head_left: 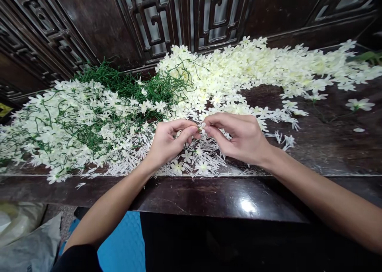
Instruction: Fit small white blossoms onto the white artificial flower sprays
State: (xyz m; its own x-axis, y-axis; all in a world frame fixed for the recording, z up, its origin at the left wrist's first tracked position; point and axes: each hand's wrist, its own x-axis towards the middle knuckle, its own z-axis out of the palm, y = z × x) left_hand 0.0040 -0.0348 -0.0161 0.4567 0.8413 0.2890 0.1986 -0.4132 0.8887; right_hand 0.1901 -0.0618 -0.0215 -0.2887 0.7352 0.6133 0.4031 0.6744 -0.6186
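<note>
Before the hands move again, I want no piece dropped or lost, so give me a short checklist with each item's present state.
1. Small white flower pinched between both hands: ok.
2. Left hand fingertips closed on it: ok.
3. Right hand fingertips closed on it: ok.
4. Green stem on the pinched flower: cannot tell, fingers hide it.
5. Loose flower pile back from the table edge: ok.
6. White stamen pieces clear of the edge: not ok, they reach it.

— That table (209,200): dark wood, glossy?
— Yes, polished, with a bright glare spot. The flowers (238,73) look like matt cream cloth, their stems (119,81) thin green plastic.
— And behind?
— A carved screen (155,21) of dark wood, duller.
</note>
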